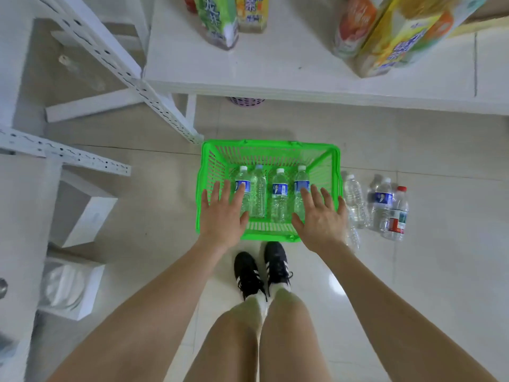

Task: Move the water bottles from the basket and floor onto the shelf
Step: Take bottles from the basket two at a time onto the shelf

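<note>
Glossy tiled floor [413,285], green plastic basket [212,172], clear plastic bottles [279,197].

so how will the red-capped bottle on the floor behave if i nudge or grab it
The red-capped bottle lies on its side on glossy tile, so a nudge would probably roll it. It looks full of water, so likely heavy for its size. Its ribbed plastic may dent slightly.

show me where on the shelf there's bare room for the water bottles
The shelf is bare in the middle, between the green drink bottle on the left and the yellow drink packs on the right, and along its front edge. It is crowded at both drink clusters.
</note>
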A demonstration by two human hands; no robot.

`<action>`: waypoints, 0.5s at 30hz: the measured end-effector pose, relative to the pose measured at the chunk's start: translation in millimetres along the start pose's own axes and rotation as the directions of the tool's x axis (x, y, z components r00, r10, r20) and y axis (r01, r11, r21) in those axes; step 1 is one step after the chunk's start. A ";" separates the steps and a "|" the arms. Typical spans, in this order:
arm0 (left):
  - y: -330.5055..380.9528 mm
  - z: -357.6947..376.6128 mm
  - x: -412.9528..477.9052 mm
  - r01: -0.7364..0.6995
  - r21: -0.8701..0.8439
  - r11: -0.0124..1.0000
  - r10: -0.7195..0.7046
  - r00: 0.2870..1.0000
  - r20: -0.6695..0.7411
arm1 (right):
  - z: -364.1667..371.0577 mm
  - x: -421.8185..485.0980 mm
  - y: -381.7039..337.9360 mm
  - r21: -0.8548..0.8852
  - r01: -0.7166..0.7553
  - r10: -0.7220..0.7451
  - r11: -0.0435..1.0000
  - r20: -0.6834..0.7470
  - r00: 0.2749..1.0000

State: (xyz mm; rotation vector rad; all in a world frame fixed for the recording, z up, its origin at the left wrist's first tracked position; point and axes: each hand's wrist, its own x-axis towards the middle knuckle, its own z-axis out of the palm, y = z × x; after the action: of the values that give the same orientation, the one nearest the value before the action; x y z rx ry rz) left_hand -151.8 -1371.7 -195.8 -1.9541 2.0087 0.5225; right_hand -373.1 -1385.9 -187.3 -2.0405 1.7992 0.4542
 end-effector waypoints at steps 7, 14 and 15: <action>-20.0 118.5 87.1 0.034 -0.013 0.999 -0.033 0.996 0.078 | 113.6 101.7 -0.3 -0.021 0.004 -0.002 1.000 0.089 0.996; -33.2 212.8 153.5 0.073 -0.065 0.995 -0.064 0.989 0.136 | 206.2 171.9 6.5 0.030 -0.046 0.042 0.998 0.136 0.990; -35.1 222.9 162.2 0.083 -0.081 0.993 -0.072 0.988 0.135 | 216.7 179.9 6.3 0.059 -0.066 0.057 0.996 0.142 0.988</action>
State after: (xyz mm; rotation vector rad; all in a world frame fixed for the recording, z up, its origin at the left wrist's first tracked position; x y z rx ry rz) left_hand -132.7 -1416.8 -469.4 -1.9828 1.8506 0.7111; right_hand -354.4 -1438.0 -463.5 -1.8664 1.7730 0.5368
